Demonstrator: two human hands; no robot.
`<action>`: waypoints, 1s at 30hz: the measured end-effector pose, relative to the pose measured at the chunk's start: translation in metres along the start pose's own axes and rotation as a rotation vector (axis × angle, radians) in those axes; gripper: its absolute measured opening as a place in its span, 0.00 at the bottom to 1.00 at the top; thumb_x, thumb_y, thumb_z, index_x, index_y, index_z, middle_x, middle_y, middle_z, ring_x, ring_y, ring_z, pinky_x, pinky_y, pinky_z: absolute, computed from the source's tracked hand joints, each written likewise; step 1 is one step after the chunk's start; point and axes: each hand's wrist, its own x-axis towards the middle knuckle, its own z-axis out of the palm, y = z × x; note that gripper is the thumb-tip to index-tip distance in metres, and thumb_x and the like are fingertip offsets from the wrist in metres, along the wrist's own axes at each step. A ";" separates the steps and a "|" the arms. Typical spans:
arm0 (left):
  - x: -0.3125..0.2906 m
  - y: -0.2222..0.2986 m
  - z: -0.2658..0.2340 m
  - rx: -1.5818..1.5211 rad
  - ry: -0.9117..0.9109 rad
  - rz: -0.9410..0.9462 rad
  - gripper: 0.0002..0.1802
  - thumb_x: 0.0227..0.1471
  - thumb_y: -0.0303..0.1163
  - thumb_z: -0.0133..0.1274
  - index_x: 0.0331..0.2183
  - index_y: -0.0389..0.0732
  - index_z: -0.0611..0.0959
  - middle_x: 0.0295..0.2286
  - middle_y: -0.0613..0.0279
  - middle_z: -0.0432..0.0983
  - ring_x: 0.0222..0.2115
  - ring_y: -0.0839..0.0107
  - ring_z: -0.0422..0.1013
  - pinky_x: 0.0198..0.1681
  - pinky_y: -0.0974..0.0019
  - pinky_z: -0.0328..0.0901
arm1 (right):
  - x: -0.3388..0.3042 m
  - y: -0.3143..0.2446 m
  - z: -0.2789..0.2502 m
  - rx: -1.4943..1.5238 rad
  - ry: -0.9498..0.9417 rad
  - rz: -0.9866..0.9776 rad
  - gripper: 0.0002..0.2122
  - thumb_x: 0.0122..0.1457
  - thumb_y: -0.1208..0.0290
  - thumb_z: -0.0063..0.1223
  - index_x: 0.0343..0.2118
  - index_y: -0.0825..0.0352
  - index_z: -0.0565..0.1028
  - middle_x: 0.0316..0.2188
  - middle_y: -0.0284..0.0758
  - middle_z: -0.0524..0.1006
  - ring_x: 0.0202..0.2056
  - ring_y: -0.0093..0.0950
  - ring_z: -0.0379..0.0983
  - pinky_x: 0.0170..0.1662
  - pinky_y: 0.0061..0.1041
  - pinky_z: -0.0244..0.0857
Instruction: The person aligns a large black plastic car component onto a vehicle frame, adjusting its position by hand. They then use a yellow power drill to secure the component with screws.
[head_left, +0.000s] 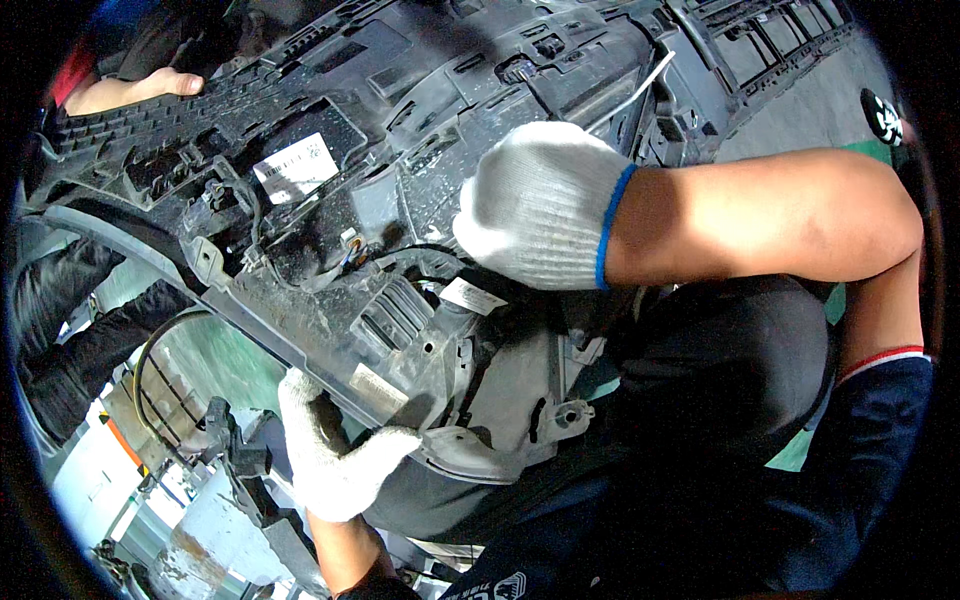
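A large black plastic car bumper lies with its inner side up, carrying wiring, clips and paper labels. My left hand, in a white knit glove, grips its near left edge, the thumb spread to the right and the fingertips partly out of sight behind the rim. Over the middle of the bumper, my right hand is closed in a white glove with a blue cuff. Whatever its fingers hold is hidden beneath it. A thin pale strip sticks up just beyond that hand. Dark wiring runs to the left of it.
Another person's bare hand rests on the bumper's far left edge. Dark-clothed legs are at the left. My dark-trousered knee stands against the near side. Below left are a black bracket and a worn grey surface.
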 end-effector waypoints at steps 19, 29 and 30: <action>0.004 0.016 0.009 0.109 0.002 0.009 0.50 0.42 0.31 0.77 0.62 0.34 0.67 0.54 0.53 0.72 0.54 0.60 0.71 0.61 0.55 0.66 | 0.052 -0.015 -0.027 -0.144 -0.335 -0.066 0.07 0.50 0.65 0.61 0.25 0.60 0.86 0.24 0.38 0.84 0.28 0.38 0.83 0.31 0.38 0.75; 0.007 0.006 -0.008 0.087 -0.048 0.096 0.49 0.41 0.35 0.78 0.60 0.31 0.71 0.52 0.52 0.75 0.52 0.60 0.72 0.60 0.57 0.65 | 0.031 0.050 -0.084 0.141 -0.240 0.129 0.11 0.58 0.65 0.58 0.39 0.64 0.84 0.33 0.45 0.83 0.38 0.47 0.81 0.44 0.42 0.74; 0.007 0.005 -0.008 0.097 -0.038 0.112 0.47 0.44 0.34 0.76 0.61 0.31 0.71 0.52 0.52 0.75 0.52 0.60 0.72 0.61 0.57 0.64 | 0.031 0.056 -0.070 0.209 -0.247 0.166 0.11 0.57 0.67 0.56 0.38 0.65 0.84 0.35 0.48 0.84 0.39 0.48 0.81 0.45 0.41 0.74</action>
